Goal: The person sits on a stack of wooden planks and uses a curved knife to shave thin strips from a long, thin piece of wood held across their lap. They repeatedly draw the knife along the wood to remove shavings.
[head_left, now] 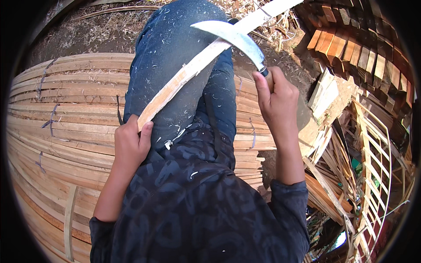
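My left hand (132, 142) is closed round the near end of a long pale wooden strip (184, 78). The strip slants across my thigh up to the far right, its surface partly shaved. In my right hand (280, 98) is the dark handle of a sickle (239, 39), gripped with the fingers wrapped round it. Its curved, shiny blade lies over the strip at about the middle, tip pointing left. Whether the edge bites into the wood cannot be made out. Small shavings (168, 143) cling to my jeans and lap.
Bundles of sawn wooden slats (70, 118), tied with dark cords, spread beneath and left of me. Stacked reddish timber (346, 48) stands at the far right. A wooden lattice (372, 175) and loose offcuts lie at the right. Shavings litter the ground (66, 37) ahead.
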Tool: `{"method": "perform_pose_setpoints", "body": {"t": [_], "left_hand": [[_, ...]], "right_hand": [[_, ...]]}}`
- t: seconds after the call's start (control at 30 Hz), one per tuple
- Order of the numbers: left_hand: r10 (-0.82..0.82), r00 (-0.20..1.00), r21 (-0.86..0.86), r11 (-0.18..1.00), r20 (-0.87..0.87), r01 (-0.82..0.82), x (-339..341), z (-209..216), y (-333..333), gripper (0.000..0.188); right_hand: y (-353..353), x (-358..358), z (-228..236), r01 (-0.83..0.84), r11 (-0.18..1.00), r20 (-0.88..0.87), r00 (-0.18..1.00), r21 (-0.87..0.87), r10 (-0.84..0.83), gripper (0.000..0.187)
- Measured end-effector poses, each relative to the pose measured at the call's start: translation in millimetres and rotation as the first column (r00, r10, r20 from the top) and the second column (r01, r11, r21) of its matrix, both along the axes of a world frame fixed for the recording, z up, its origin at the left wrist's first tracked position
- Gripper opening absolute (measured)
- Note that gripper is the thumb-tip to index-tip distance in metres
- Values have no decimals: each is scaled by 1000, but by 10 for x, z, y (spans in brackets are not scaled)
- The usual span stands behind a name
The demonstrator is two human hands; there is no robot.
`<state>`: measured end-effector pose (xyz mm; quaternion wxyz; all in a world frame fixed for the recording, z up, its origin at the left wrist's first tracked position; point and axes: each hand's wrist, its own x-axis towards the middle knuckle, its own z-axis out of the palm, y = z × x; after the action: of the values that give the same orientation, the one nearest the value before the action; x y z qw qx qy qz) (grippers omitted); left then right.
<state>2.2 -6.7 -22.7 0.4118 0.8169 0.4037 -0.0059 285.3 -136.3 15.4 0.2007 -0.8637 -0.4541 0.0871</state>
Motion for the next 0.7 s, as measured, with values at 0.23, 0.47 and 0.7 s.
{"method": "perform_pose_setpoints", "body": {"t": [0.23, 0.47, 0.7], "left_hand": [[-1, 1000, 6, 1000, 12, 1, -23, 5, -31, 39], [6, 1000, -38, 999, -28, -7, 25, 40, -28, 37], [-17, 1000, 15, 1000, -8, 18, 25, 18, -26, 39]], "right_hand": [[73, 157, 123, -17, 1000, 102, 995, -19, 19, 36], [55, 3, -31, -110, 994, 92, 989, -20, 112, 37], [7, 160, -23, -16, 999, 118, 993, -50, 22, 37]]}}
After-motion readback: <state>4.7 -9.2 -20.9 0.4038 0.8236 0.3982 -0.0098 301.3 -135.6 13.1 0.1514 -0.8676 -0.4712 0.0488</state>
